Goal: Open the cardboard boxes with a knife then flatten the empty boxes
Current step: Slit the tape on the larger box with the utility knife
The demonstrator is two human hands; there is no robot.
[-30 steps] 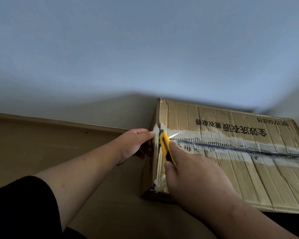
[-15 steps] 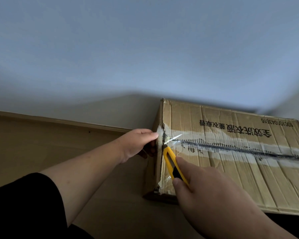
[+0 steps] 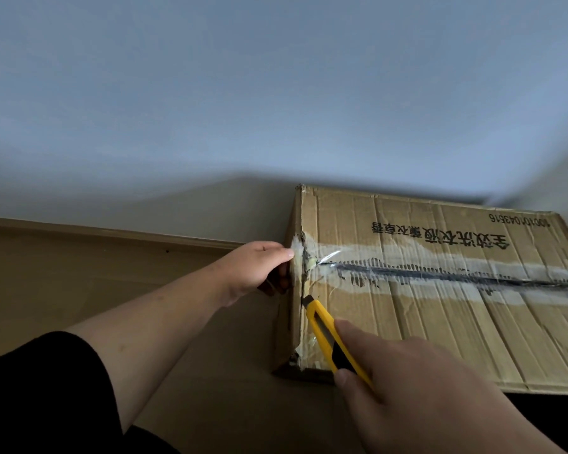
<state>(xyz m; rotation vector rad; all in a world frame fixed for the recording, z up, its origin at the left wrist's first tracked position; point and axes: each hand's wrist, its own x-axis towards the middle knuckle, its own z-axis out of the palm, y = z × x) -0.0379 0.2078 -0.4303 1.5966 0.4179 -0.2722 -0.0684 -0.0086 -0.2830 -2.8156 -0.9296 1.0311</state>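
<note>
A worn cardboard box [image 3: 440,322] with black printed characters lies against the wall at the right. Clear tape runs along its top seam, where a dark slit shows. My right hand [image 3: 417,388] grips a yellow utility knife [image 3: 328,332] whose tip sits in the taped left edge of the box top, below the seam. My left hand [image 3: 259,270] holds the box's left side near the top corner, thumb on the edge, fingers curled round the side.
The box sits on a tan floor [image 3: 112,290] next to a pale wall [image 3: 276,109] with a skirting board [image 3: 95,232]. My dark sleeve [image 3: 40,398] fills the lower left.
The knife has slid down the box's left edge toward me, from the seam to well below it. My left hand has stayed at the corner.
</note>
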